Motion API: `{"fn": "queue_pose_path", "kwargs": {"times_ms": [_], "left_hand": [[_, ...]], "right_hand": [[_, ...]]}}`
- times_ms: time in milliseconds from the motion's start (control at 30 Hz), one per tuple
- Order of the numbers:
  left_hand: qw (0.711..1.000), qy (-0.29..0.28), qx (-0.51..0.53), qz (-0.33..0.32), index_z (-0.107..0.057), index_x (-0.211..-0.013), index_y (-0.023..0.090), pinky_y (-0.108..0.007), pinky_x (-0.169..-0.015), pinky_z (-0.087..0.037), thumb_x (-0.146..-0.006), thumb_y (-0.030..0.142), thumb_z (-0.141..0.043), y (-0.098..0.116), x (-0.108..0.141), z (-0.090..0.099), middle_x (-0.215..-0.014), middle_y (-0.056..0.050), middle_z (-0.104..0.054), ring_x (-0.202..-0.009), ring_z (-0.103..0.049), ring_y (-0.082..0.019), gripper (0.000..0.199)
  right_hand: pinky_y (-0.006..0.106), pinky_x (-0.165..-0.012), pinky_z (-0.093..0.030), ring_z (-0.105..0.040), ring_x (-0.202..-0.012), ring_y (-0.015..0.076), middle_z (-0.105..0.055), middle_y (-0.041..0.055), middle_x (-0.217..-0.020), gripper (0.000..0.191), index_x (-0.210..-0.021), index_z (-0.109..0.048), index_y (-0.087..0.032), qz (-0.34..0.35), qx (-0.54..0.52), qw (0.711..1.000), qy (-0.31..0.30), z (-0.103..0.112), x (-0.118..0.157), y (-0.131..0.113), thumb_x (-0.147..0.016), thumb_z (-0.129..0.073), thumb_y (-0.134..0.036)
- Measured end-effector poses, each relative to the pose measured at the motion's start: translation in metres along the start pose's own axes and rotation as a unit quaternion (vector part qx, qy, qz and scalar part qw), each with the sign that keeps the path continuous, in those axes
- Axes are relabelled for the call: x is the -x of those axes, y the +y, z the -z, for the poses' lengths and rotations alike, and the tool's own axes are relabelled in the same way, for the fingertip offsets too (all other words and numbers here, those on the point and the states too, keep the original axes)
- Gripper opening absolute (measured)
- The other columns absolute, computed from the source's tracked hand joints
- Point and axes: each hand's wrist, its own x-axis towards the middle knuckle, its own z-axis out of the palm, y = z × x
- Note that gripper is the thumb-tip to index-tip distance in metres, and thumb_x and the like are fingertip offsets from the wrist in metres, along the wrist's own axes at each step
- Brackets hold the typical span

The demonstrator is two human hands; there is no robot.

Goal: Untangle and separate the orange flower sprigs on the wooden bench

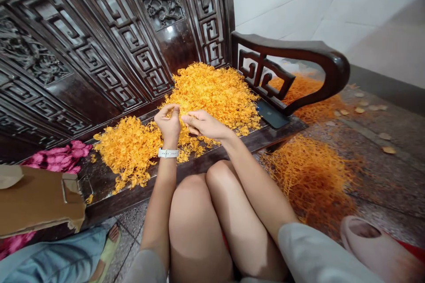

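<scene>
My left hand, with a pale watch band on its wrist, is raised over the bench with thumb and fingers pinched together. Close beside it, my right hand is closed in a pinch too, its fingertips pointing at the left ones. Whatever small piece the fingers hold is too small to make out. Behind and below both hands spreads a large heap of small yellow-orange plastic pieces, flower-like in shape. A smaller heap of the same pieces lies to the left on the dark wooden bench.
A phone lies by the carved armrest. Orange strand-like scraps cover the floor at right, near a pink slipper. Leftward are magenta pieces, a cardboard box and another person's jeans-clad leg.
</scene>
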Motion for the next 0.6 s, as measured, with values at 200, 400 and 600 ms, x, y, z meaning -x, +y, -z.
{"fn": "queue_pose_path", "kwargs": {"times_ms": [200,400,600], "left_hand": [[0.994,0.012,0.089,0.064,-0.077,-0.074,0.02,-0.029,-0.075,-0.053,-0.079,0.026,-0.082,0.001,-0.002,-0.008,-0.08,-0.003,-0.075,-0.077,-0.067,-0.018,0.009],[0.977,0.046,0.12,0.17,-0.073,-0.077,0.02,-0.023,-0.055,-0.036,-0.08,0.022,-0.077,-0.005,-0.022,0.002,-0.071,0.002,-0.063,-0.056,-0.047,-0.009,0.005],[0.941,0.195,0.075,0.268,-0.059,-0.083,0.02,-0.023,-0.052,-0.032,-0.093,0.04,-0.072,-0.025,-0.049,0.046,-0.064,0.008,-0.046,-0.049,-0.031,-0.006,0.026]], "right_hand": [[0.018,-0.042,-0.022,-0.025,-0.041,0.0036,-0.037,-0.0111,-0.047,0.041,-0.073,-0.046,-0.021,-0.035,-0.091,0.991,-0.09,0.002,0.002,-0.008,-0.107,-0.058,-0.041],[0.019,-0.04,-0.02,-0.026,-0.039,0.0038,-0.039,-0.0086,-0.045,0.048,-0.066,-0.047,-0.019,-0.044,-0.106,0.967,-0.227,0.003,0.009,-0.015,-0.106,-0.058,-0.043],[0.019,-0.053,-0.04,-0.053,-0.055,0.0073,-0.059,-0.0019,-0.063,0.046,-0.093,-0.069,-0.011,-0.124,0.025,0.824,-0.552,-0.021,0.033,-0.059,-0.099,-0.069,-0.056]]}}
